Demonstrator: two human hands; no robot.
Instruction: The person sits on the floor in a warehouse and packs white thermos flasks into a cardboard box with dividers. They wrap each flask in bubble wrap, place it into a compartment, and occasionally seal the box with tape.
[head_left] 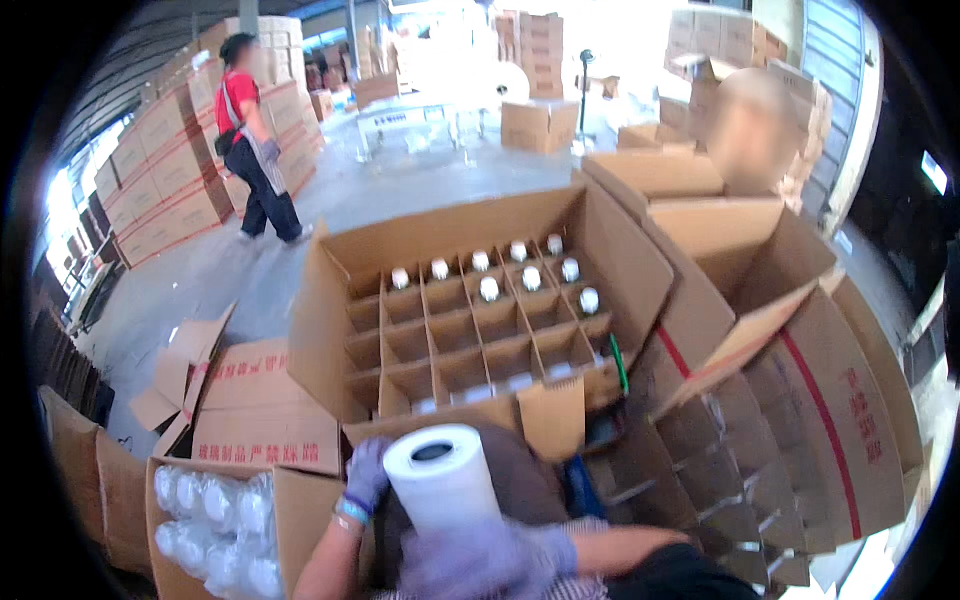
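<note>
A white roll (445, 490) with a dark hollow core stands upright in front of me. At its left side is my left hand (368, 475) in a lavender glove, fingers curled; what they grip is hidden. My right hand (480, 560), gloved alike, lies across the roll's lower part, its fingers smeared by motion. Just beyond, an open carton (460, 230) holds a cardboard divider (450, 325). White-capped bottles (489, 288) stand in several of its far and right compartments; pale pieces show low in the near row.
Lower left, an open box (300, 520) contains clear, rounded items (215, 525). A flattened carton (265, 400) lies beyond it. Open cartons (735, 270) and dividers (720, 470) crowd the right. A person in red (240, 120) walks at the far left; another person (755, 130) is at the right.
</note>
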